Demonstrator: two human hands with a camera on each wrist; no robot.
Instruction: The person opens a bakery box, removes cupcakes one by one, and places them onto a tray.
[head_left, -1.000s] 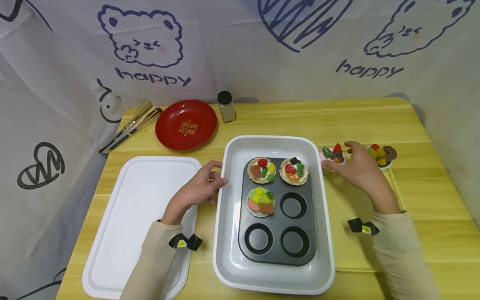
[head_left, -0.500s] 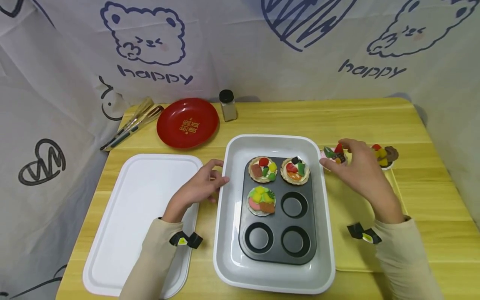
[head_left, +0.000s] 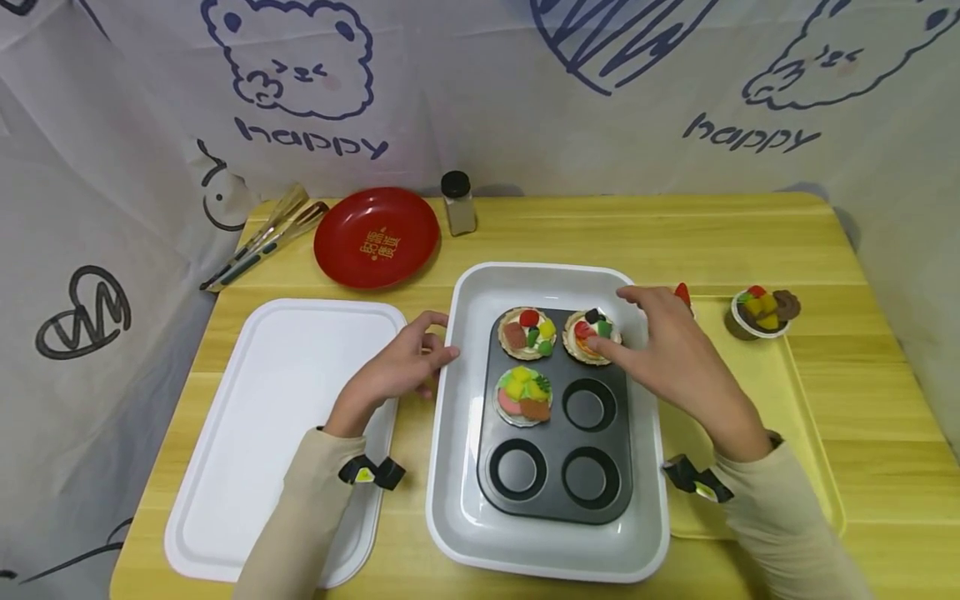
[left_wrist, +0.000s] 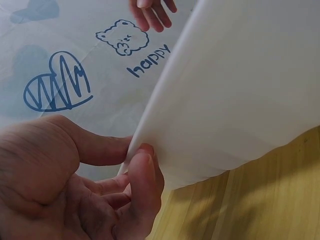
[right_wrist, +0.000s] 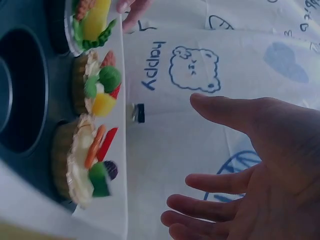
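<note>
My left hand (head_left: 397,367) holds the left rim of a deep white tray (head_left: 459,500); in the left wrist view, its thumb and finger pinch the tray's edge (left_wrist: 165,90). Inside the tray lies a dark muffin tin (head_left: 555,450). Two toy fruit tarts (head_left: 527,333) (head_left: 591,337) fill its far cups, and a toy cupcake (head_left: 523,397) with yellow pieces sits in the middle left cup. My right hand (head_left: 686,358) hangs over the tray's right rim, thumb overlapping the far right tart. Its fingers are spread with nothing between them in the right wrist view.
Right of the tray, a yellow tray (head_left: 795,467) bears a dark-cased toy cupcake (head_left: 761,312); a red strawberry tip (head_left: 682,293) peeks out behind my right hand. A white lid-like tray (head_left: 292,417) lies left. Behind stand a red plate (head_left: 375,237), tongs (head_left: 266,237) and a black-capped jar (head_left: 458,204).
My right hand has moved left, from beside the strawberry-topped cupcake to over the white tray's right side. The left hand keeps its place at the rim.
</note>
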